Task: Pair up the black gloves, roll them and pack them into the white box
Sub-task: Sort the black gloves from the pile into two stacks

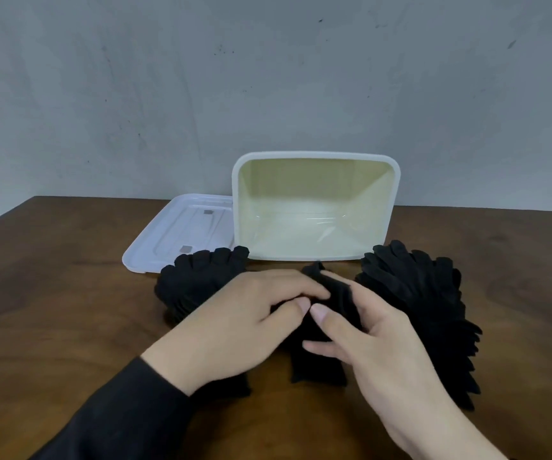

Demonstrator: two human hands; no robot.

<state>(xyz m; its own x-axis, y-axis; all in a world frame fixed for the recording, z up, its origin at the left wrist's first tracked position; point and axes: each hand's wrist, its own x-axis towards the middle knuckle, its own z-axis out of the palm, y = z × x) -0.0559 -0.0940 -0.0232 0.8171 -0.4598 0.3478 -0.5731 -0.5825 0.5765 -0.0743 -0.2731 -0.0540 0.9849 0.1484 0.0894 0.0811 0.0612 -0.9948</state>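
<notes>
A pair of black gloves (317,363) lies on the brown table in front of me, its far end folded over. My left hand (244,313) and my right hand (367,330) both pinch that folded end, thumbs almost touching. A stack of black gloves (194,280) sits to the left, partly under my left hand. A bigger fanned stack of black gloves (427,307) lies to the right. The white box (314,207) stands behind, tipped so its opening faces me, with nothing inside.
The box's white lid (181,230) lies flat on the table (52,293) left of the box. A grey wall rises right behind the table's far edge.
</notes>
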